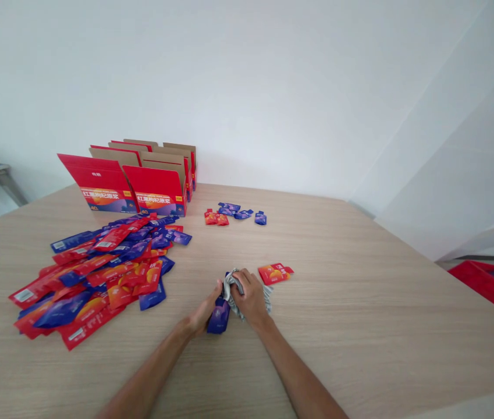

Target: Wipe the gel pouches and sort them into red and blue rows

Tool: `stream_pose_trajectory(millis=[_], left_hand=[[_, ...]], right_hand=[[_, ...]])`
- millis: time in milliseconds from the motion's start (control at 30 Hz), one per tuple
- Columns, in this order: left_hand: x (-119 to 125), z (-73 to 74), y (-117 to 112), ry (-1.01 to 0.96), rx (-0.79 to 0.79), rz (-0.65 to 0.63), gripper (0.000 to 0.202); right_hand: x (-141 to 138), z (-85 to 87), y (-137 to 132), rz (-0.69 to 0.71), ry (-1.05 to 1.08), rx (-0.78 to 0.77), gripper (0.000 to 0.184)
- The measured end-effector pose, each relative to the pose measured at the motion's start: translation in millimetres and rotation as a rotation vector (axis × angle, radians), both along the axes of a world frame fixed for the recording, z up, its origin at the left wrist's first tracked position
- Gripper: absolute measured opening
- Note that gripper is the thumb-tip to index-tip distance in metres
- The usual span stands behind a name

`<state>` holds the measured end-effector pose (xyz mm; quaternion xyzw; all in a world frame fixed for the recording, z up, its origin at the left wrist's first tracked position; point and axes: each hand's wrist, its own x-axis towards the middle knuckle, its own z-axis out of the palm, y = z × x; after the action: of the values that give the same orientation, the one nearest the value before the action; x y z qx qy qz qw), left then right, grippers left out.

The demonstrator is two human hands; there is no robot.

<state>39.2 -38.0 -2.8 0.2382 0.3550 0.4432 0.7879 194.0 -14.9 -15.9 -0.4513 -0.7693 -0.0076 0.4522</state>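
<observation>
A blue pouch [219,316] is gripped at its left side by my left hand [204,309], near the front middle of the table. My right hand [250,295] is closed on a grey striped cloth [268,297] and presses it against the pouch's upper end. Cloth and fingers cover that end of the pouch. Just beyond my right hand lies a red pouch [275,273], flat on the table. To the left of my left hand spreads a heap of red and blue pouches [111,267].
Several open red cardboard boxes [159,189] stand at the back left of the table [338,326]. Small red pouches [216,218] and blue pouches [242,214] lie in the back middle. A red box [491,285] shows at the right edge. A white wall rises behind.
</observation>
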Motion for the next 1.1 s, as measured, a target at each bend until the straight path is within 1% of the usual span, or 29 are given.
stream_pose_trajectory(millis=[33, 100, 233, 300, 367, 433, 533, 633, 700, 767, 900, 967, 1033, 1100], left_hand=[[0.6, 0.3, -0.2, -0.004, -0.011, 0.003, 0.037], [-0.1, 2.9, 1.7, -0.029, -0.025, 0.029, 0.042], [-10.0, 11.8, 12.0, -0.111, 0.019, 0.099, 0.056], [-16.3, 14.6, 16.6, -0.125, 0.020, 0.124, 0.059], [-20.1, 14.9, 17.9, -0.120, 0.010, 0.109, 0.059], [-19.8, 12.9, 15.3, -0.103, -0.007, 0.045, 0.056], [-13.3, 8.4, 7.5, -0.056, -0.039, -0.024, 0.049], [-6.2, 6.2, 1.2, 0.005, -0.061, -0.023, 0.046], [-4.6, 7.1, 0.5, 0.022, -0.055, -0.014, 0.046], [-6.4, 9.6, 2.9, 0.000, -0.026, -0.002, 0.050], [-16.7, 16.0, 11.9, -0.094, 0.017, 0.036, 0.060], [-21.5, 18.2, 14.6, -0.108, 0.027, 0.063, 0.065], [-23.5, 19.2, 14.3, -0.079, 0.036, 0.026, 0.069], [-22.2, 18.8, 11.2, -0.005, 0.035, -0.052, 0.073]], right_hand=[[0.1, 0.6, -1.7, 0.006, 0.005, -0.013, 0.026], [-5.0, 1.1, -6.9, 0.070, -0.013, -0.046, 0.026], [-27.9, -0.1, -19.9, 0.292, -0.162, -0.105, 0.017], [-37.7, -1.3, -23.7, 0.365, -0.239, -0.109, 0.015], [-41.1, -2.2, -23.7, 0.360, -0.254, -0.107, 0.014], [-36.9, -2.2, -19.9, 0.283, -0.197, -0.105, 0.017], [-20.5, 0.4, -12.1, 0.135, -0.054, -0.095, 0.023], [-5.6, 4.5, -8.6, 0.056, 0.038, -0.088, 0.028], [-3.0, 6.3, -10.1, 0.064, 0.042, -0.086, 0.028], [-7.4, 6.8, -14.2, 0.125, -0.005, -0.087, 0.025], [-26.5, 4.2, -23.7, 0.362, -0.213, -0.118, 0.017], [-33.4, 2.1, -25.2, 0.430, -0.278, -0.126, 0.016], [-34.3, 0.5, -23.3, 0.403, -0.262, -0.115, 0.016], [-28.6, 0.2, -19.0, 0.312, -0.180, -0.091, 0.018]])
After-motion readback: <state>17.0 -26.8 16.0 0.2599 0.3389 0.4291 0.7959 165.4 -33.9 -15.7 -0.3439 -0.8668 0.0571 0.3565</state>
